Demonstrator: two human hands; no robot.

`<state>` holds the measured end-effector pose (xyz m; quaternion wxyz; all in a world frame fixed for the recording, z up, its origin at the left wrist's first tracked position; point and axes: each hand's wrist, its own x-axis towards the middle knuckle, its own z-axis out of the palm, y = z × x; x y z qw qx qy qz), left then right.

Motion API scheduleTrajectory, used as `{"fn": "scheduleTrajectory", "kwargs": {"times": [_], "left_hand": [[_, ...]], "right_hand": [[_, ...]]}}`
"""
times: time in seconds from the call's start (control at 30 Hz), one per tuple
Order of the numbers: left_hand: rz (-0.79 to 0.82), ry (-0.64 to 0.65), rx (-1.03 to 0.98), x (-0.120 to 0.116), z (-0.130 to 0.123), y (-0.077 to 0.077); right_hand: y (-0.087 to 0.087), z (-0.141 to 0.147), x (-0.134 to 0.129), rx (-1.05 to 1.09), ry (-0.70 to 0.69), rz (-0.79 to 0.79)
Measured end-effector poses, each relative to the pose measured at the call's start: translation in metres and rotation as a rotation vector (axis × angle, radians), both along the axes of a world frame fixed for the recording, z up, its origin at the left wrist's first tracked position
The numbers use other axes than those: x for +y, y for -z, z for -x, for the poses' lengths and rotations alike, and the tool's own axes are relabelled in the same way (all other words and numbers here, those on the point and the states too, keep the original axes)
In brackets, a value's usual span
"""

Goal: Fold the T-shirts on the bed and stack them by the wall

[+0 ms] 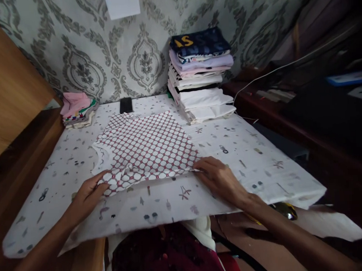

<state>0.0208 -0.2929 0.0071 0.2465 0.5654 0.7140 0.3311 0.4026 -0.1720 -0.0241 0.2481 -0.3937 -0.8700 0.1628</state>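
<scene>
A white shirt with a red and dark lattice pattern (151,141) lies spread on the cloth-covered table (178,200), its neckline toward the left. My left hand (89,191) pinches the sleeve at the near left corner between thumb and fingers. At the near right corner, the hem is gripped by my right hand (216,176), with the fingers bent over the fabric. Between both hands the near edge runs almost straight and looks slightly raised and creased.
A tall stack of folded clothes (200,78) stands at the back right. A smaller folded pile (78,109) sits at the back left, with a dark phone (126,105) near it. A white cable (274,69) crosses at the right. Wooden furniture (11,83) borders the left side.
</scene>
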Motion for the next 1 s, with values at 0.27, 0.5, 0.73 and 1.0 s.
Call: {"fn": "scheduleTrajectory", "kwargs": {"times": [0.27,0.5,0.73,1.0], "left_hand": [[-0.041,-0.203,-0.233,0.072,0.011,-0.027],[0.164,-0.235,-0.333,0.096,0.036,0.013],[0.079,-0.139,-0.084,0.087,0.03,0.013],[-0.044,-0.157,0.209,0.091,0.026,0.028]], "right_hand": [[-0.013,0.031,0.091,0.462,0.181,0.453],[0.009,0.036,0.104,0.522,0.25,0.566],[0.014,0.028,0.089,0.473,0.184,0.342],[0.019,0.032,0.09,0.258,0.247,0.123]]}}
